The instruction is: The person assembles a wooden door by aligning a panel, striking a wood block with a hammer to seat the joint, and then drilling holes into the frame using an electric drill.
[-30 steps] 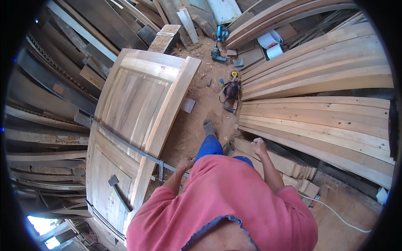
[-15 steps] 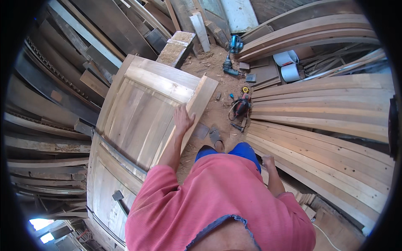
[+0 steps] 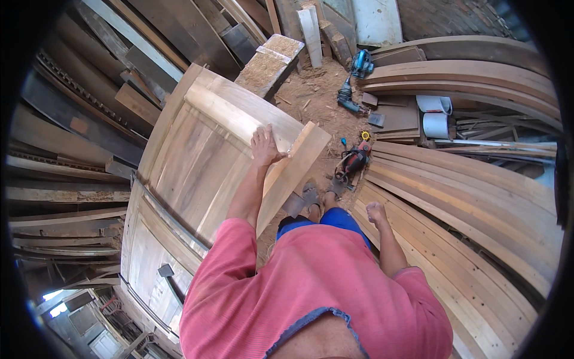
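Panel door [image 3: 188, 158] now has the spread left hand [image 3: 263, 148] at its end rail [image 3: 224, 112], farther along than before; the right hand [image 3: 376, 214] hangs apart, curled, contents unclear.

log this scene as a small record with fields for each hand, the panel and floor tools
left hand: spread on a pale brown, framed wooden panel, near its far end
right hand: near long tan wooden planks; grip unclear
across panel: long grey metal bar
floor tools: red-and-black power tool; teal-and-grey power tool
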`<state>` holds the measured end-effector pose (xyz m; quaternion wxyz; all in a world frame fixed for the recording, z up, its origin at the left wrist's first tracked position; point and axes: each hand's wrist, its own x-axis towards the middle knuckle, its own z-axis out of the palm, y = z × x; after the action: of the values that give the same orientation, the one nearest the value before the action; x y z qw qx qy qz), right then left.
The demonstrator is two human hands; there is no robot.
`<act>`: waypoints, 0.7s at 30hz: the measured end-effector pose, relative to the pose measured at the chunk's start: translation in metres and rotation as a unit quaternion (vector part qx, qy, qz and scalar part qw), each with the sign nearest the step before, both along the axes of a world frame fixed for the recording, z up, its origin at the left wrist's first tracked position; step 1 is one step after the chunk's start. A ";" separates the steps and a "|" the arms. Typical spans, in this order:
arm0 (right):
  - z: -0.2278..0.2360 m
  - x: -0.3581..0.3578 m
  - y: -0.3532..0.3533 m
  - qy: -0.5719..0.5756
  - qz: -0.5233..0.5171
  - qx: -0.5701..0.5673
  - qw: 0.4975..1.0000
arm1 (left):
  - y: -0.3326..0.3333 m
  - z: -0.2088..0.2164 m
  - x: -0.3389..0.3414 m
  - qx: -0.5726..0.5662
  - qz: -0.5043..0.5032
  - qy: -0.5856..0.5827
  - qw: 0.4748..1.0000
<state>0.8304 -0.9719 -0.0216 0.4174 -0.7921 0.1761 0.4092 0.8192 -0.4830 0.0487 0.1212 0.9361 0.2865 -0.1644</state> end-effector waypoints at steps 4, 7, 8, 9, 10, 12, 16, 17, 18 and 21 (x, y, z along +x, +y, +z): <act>-0.031 0.041 0.002 -0.041 -0.010 0.007 0.999 | 0.016 0.007 0.039 0.003 -0.018 0.053 0.998; -0.079 0.081 -0.012 -0.075 0.086 -0.003 0.994 | 0.031 0.006 0.069 -0.027 0.015 0.082 0.996; -0.093 0.095 -0.015 -0.078 0.118 -0.018 0.990 | 0.035 0.003 0.080 -0.023 0.025 0.086 0.996; -0.105 0.111 -0.012 -0.081 0.156 -0.031 0.984 | 0.040 0.003 0.087 -0.017 0.040 0.089 0.995; -0.112 0.123 -0.002 -0.116 0.188 -0.042 0.974 | 0.049 -0.002 0.092 -0.010 0.056 0.096 0.994; -0.124 0.155 0.023 -0.191 0.261 -0.065 0.944 | 0.087 -0.056 0.080 0.009 0.135 -0.030 0.990; -0.167 0.217 0.060 -0.187 0.293 -0.099 0.932 | 0.106 -0.071 0.117 0.106 0.140 -0.049 0.983; -0.174 0.236 0.076 -0.151 0.251 -0.104 0.950 | 0.109 -0.076 0.130 0.118 0.126 -0.043 0.984; -0.179 0.251 0.087 -0.143 0.247 -0.112 0.952 | 0.109 -0.071 0.139 0.130 0.109 -0.035 0.985; -0.173 0.296 0.133 -0.096 0.216 -0.116 0.965 | 0.115 -0.072 0.134 0.155 0.063 -0.029 0.985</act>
<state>1.1261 -0.8385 -0.1946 0.2393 -0.8899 0.0065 0.3883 0.9527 -0.3676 -0.0230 -0.0073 0.9281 0.3629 -0.0826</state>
